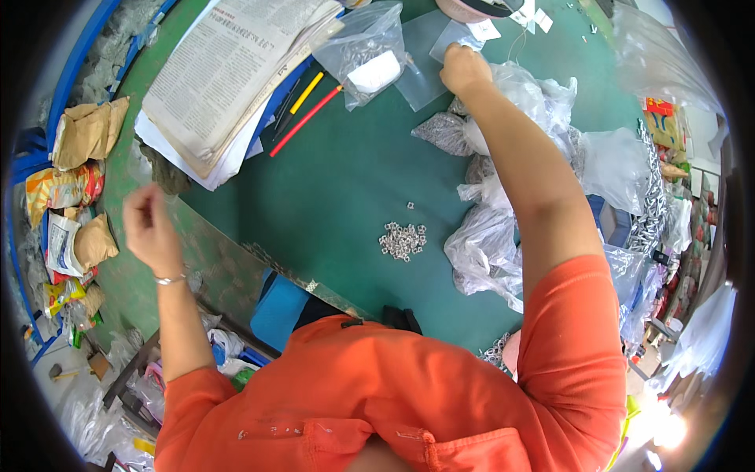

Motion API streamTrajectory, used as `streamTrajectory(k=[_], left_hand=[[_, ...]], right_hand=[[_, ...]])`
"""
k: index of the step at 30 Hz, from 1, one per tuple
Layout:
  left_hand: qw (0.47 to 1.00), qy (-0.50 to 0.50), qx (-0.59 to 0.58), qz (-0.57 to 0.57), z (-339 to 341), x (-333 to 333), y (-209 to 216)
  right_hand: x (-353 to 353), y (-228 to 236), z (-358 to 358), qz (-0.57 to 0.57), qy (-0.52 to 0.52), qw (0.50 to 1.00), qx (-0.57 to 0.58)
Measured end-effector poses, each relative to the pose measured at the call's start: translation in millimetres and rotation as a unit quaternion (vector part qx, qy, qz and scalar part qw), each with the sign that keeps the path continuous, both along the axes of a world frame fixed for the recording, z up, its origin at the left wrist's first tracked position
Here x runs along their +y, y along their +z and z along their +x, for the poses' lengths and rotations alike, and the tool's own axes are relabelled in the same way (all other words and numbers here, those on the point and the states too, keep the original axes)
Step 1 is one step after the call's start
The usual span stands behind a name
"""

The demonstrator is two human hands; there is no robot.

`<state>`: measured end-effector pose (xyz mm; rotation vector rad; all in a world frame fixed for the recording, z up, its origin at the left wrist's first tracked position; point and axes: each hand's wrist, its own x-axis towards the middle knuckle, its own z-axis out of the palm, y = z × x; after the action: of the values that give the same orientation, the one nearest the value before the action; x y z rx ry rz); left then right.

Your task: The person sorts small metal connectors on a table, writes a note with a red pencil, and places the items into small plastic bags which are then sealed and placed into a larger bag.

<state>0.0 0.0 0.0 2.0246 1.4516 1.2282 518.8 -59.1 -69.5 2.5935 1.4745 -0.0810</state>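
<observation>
At the far side of the green table, my right hand (465, 71) is closed at the near edge of a small clear plastic bag (451, 38); its fingertips are partly hidden. My left hand (151, 232) is raised off to the left, its fingers curled and a little blurred, and whatever they may hold cannot be seen. A small heap of shiny metal pieces (403, 242) lies on the table in front of me, with one single piece (410, 205) just beyond it.
Newspapers (236, 71) are stacked at the far left, beside a red pen (307, 122) and a yellow pen (305, 93). A clear bag of small parts (366, 55) lies beyond. Knotted plastic bags (487, 244) crowd the right, near loose metal parts (649, 197).
</observation>
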Motion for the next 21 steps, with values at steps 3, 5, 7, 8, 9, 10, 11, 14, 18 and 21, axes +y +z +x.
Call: streamTrajectory(k=[3,5,7,8,9,10,11,14,18,21], left_hand=[[0.990,-0.135,0.043,0.013,45.5,-49.5,-10.4],[0.975,-0.206,0.061,-0.064,59.6,-75.7,-10.3],[0.962,-0.259,0.024,-0.080,74.8,-93.1,-29.4],[0.956,-0.277,0.019,-0.091,81.5,-100.3,-38.4],[0.949,-0.298,0.014,-0.101,86.1,-105.0,-47.1],[0.948,-0.300,0.020,-0.108,88.7,-108.7,-60.3],[0.943,-0.312,0.042,-0.106,92.5,-109.6,-68.2],[0.933,-0.345,0.099,-0.038,102.0,-113.6,-82.2],[0.913,-0.365,0.180,-0.010,107.8,-118.6,-88.9],[0.902,-0.370,0.221,0.000,104.6,-120.1,-91.0]], right_hand=[[0.7,-2.2,12.6,0.020,0.002,1.000,-0.023],[-5.4,-4.2,7.7,0.016,-0.008,1.000,-0.022],[-3.1,9.4,4.9,0.057,-0.033,0.998,0.021],[-4.7,23.4,-2.1,0.077,-0.038,0.996,0.033],[-11.1,34.5,-8.9,0.097,-0.047,0.993,0.046],[-16.3,44.4,-17.5,0.176,-0.030,0.981,0.075],[-32.1,55.2,-30.8,0.261,-0.049,0.952,0.148],[-97.0,77.4,-90.4,0.343,-0.186,0.739,0.549],[-188.3,33.3,-181.5,0.300,-0.307,0.554,0.713],[-226.0,-1.9,-231.0,0.326,-0.014,0.876,0.356]])
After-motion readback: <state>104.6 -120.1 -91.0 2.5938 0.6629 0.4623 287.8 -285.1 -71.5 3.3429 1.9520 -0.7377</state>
